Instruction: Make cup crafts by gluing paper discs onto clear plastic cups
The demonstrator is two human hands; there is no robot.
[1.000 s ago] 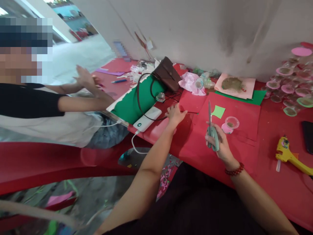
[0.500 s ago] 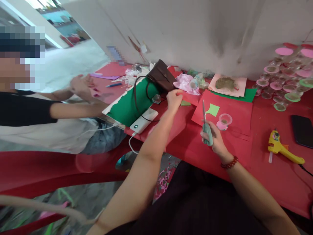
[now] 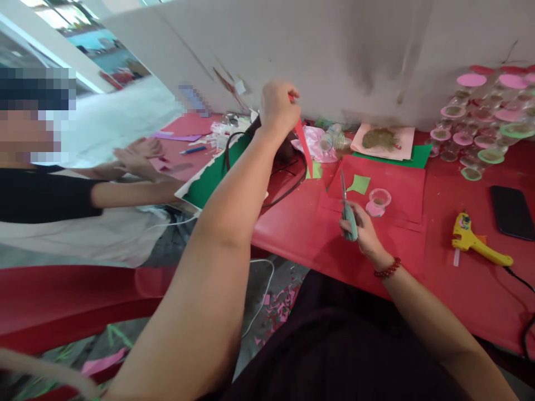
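Observation:
My left hand [image 3: 279, 107] is raised above the brown bag at the back of the table, its fingers closed on a piece of red paper [image 3: 304, 146] that hangs down. Below its tip lies a small green paper piece [image 3: 314, 170]. My right hand [image 3: 363, 225] grips scissors [image 3: 350, 218] with green handles, blades pointing away from me. The scissors are over large red paper sheets [image 3: 388, 172]. On these sheets lie another green paper square [image 3: 359, 184] and a small clear plastic cup piece [image 3: 379, 198] with a pink base.
A yellow glue gun [image 3: 476, 242] and a black phone [image 3: 512, 211] lie at right. Stacked clear cups [image 3: 472, 125] with pink and green discs stand behind them. A co-worker's hands [image 3: 137, 156] are at left, near a blue pen [image 3: 194, 150]. Pink scraps [image 3: 282, 303] litter the floor.
My left hand has risen with the red paper, lifting it off the table. My forearm now covers much of the green sheet and the white power bank. The right hand still holds the scissors.

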